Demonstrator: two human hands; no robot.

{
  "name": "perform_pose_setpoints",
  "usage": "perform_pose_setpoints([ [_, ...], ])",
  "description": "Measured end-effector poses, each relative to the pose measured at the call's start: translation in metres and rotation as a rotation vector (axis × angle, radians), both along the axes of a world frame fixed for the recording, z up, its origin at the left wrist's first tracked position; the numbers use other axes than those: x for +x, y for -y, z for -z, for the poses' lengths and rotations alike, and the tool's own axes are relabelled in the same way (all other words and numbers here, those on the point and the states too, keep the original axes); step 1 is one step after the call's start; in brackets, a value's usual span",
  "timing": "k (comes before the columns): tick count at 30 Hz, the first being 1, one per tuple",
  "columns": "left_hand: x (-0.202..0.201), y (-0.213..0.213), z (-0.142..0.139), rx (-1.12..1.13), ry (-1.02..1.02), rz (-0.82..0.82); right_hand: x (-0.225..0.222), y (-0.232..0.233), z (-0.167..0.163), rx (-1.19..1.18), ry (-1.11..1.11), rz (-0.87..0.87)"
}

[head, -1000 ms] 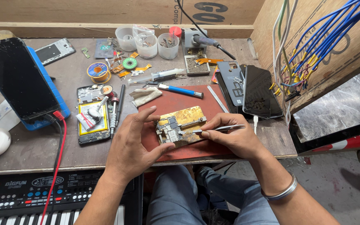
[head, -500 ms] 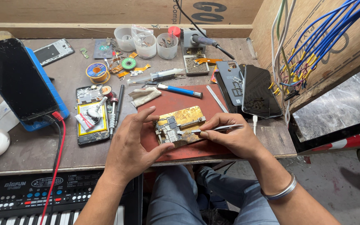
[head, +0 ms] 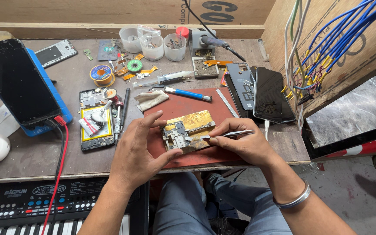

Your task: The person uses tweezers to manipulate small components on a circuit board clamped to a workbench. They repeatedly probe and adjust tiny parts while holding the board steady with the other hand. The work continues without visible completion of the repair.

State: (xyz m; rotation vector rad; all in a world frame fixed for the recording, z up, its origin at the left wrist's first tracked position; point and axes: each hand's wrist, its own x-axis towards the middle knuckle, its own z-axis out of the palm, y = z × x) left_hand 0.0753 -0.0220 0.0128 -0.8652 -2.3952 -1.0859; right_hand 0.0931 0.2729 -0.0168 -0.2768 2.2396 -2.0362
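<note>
A phone circuit board [head: 177, 135] lies on a gold-coloured holder plate [head: 194, 121] on a reddish mat [head: 183, 109]. My left hand [head: 138, 150] cups the board's left side, thumb under its near edge and fingers over the top. My right hand [head: 242, 141] pinches metal tweezers [head: 225, 135], whose tips rest on the board's right part. A metal bangle [head: 290, 201] circles my right wrist.
An opened phone [head: 94, 124] with a screwdriver [head: 119, 115] lies left of the mat. Two phones [head: 273, 93] sit at right, a blue-handled tool [head: 188, 93], a syringe [head: 166, 79], solder spool [head: 101, 74], cups [head: 152, 43] and soldering stand [head: 203, 41] behind. A propped dark tablet [head: 16, 82] stands left, a keyboard [head: 35, 204] below.
</note>
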Motion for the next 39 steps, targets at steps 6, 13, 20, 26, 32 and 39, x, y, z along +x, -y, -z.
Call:
perform_pose_setpoints([
  [6,-0.0003,0.0008,0.0003,0.001,-0.002,-0.002,-0.0008,0.0005,0.0013,-0.001,0.007,0.001],
  [13,-0.0002,0.0006,0.0007,-0.001,0.011,-0.005,-0.0012,0.0006,0.0009,0.018,0.013,0.008],
  [20,-0.0004,0.0008,0.0007,0.0,0.007,0.001,-0.0012,0.0002,0.0004,-0.006,0.011,-0.005],
  [26,-0.0009,0.0013,0.0011,-0.002,-0.001,0.0,-0.0024,0.0011,0.002,0.032,-0.02,0.007],
  [32,0.0002,0.0007,0.0008,0.001,0.015,-0.002,-0.0013,0.0002,0.0026,0.041,-0.017,0.013],
  [39,0.0007,0.0011,0.0001,0.001,0.013,0.002,-0.0006,-0.0001,0.0023,-0.012,-0.014,-0.012],
])
